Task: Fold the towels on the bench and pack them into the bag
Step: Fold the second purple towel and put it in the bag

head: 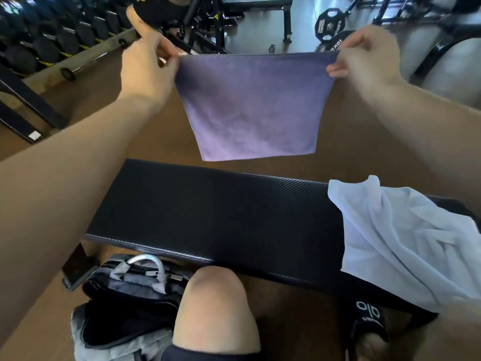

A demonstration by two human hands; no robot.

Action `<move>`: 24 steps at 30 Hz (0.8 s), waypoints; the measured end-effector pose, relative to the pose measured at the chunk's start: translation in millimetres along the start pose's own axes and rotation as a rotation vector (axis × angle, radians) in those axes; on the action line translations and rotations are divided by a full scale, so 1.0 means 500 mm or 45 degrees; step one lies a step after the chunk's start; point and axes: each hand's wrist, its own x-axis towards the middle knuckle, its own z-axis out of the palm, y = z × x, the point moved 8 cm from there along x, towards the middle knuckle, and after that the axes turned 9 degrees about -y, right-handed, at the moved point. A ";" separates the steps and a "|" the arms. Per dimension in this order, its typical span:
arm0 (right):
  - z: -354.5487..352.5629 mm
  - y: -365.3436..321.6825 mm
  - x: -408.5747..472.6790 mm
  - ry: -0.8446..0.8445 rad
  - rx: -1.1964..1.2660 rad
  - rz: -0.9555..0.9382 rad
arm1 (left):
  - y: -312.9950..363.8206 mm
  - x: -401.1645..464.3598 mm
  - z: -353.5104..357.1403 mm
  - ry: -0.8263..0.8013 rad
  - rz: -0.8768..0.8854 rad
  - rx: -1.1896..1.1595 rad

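A purple towel point(251, 105) hangs flat in the air above the far edge of the black padded bench point(208, 212). My left hand point(145, 66) pinches its top left corner and my right hand point(369, 56) pinches its top right corner, stretching the top edge straight. A crumpled white towel point(400, 241) lies on the right end of the bench and droops over its near edge. On the floor at the lower left, beside my knee, sits a grey and black bag point(125, 303), unzipped and open at the top.
My bare knee point(216, 303) is in front of the bench and a black slide sandal point(369, 319) is at the lower right. A dark phone point(75, 264) lies on the floor left of the bag. A dumbbell rack point(52, 35) fills the far left; weight plates point(328, 24) stand behind.
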 end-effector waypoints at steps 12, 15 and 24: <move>0.133 0.257 -0.461 -1.178 -1.020 0.212 | -0.119 -0.474 0.178 -1.013 0.647 0.352; 0.158 0.265 -0.498 -1.324 -1.073 0.179 | -0.141 -0.527 0.202 -1.098 0.738 0.492; 0.173 0.273 -0.538 -1.421 -1.093 0.111 | -0.152 -0.556 0.198 -1.104 0.795 0.585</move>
